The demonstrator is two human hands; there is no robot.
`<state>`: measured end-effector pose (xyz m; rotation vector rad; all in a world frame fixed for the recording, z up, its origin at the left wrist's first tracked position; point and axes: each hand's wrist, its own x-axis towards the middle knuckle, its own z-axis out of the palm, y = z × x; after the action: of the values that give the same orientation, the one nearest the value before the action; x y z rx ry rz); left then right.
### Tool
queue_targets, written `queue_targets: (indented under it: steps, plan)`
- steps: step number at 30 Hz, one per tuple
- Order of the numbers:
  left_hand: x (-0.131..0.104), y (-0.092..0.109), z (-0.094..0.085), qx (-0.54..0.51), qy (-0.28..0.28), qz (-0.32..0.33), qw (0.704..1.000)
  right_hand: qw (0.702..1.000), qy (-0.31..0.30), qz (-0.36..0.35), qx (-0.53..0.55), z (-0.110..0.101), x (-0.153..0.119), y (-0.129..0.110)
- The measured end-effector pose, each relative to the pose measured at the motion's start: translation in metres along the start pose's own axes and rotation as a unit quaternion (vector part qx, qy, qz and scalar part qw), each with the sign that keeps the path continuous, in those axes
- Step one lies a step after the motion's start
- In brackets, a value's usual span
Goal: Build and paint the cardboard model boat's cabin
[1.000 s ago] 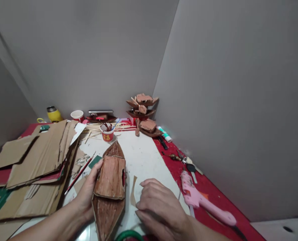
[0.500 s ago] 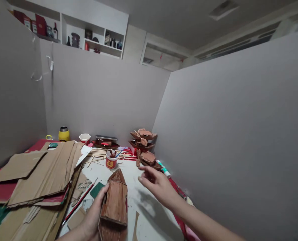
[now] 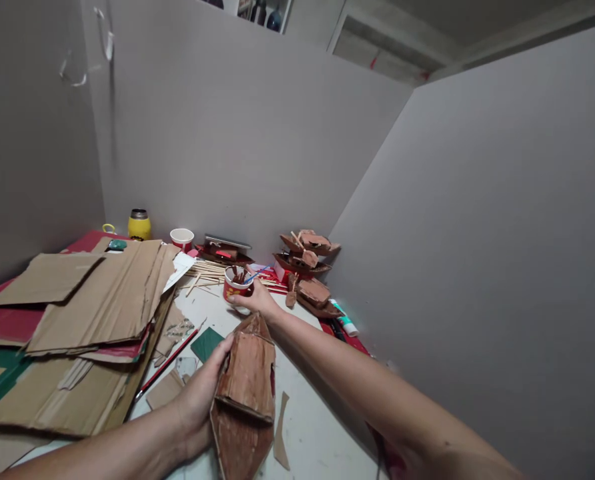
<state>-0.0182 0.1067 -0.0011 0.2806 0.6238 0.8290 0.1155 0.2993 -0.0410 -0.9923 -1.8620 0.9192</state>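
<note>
My left hand [image 3: 210, 387] is closed around the left side of a brown-painted cardboard model boat [image 3: 247, 373], its pointed bow facing away from me. Farther out, my right hand [image 3: 258, 299] has its thumb and fingers around the right side of a red and white paper cup [image 3: 231, 291]. Brown-stained sticks and a blue-handled brush [image 3: 257, 273] stand in the cup. Part of the cup's side is covered by my fingers. A curved cardboard strip [image 3: 281, 433] lies on the white table just right of the boat.
Stacked cardboard sheets [image 3: 97, 293] cover the left side. A red-handled brush [image 3: 172, 360] lies beside them. Thin wooden sticks [image 3: 205, 272] lie behind the cup. More model boats [image 3: 315, 293] are piled at back right, near a white and green tube [image 3: 345, 319]. Grey partitions [image 3: 257, 147] surround the table.
My right hand has reached forward and left to the paper cup and closed on it. My left hand still holds the boat. The camera view has tilted down and turned slightly left.
</note>
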Motion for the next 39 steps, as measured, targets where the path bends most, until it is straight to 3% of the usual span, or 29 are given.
queue_targets:
  steps: [6,13,18,22,25,32,39]
  plan:
    - [0.0,-0.002,-0.002,0.02,-0.015,-0.008,1.0,0.999,0.028,0.001,0.029,-0.009,0.001,-0.006]
    - [-0.001,0.001,-0.001,0.014,0.0,-0.013,1.0,0.997,0.033,0.049,0.043,-0.059,-0.059,-0.014]
    - [-0.002,0.003,0.0,0.01,0.028,-0.02,0.999,0.997,0.015,0.064,0.029,-0.078,-0.087,-0.018]
    - [-0.001,0.005,-0.001,0.019,0.062,-0.009,0.998,0.998,0.008,0.063,0.024,-0.092,-0.091,-0.021]
    - [0.0,0.005,-0.002,0.025,0.08,-0.018,0.996,0.998,0.036,0.058,0.017,-0.103,-0.09,-0.023]
    - [0.005,0.002,-0.007,0.002,0.074,-0.011,0.997,0.993,0.086,0.076,-0.009,-0.11,-0.08,-0.027]
    - [0.009,-0.001,-0.007,-0.002,0.087,0.033,0.996,0.981,0.183,0.064,0.027,-0.121,-0.083,-0.057]
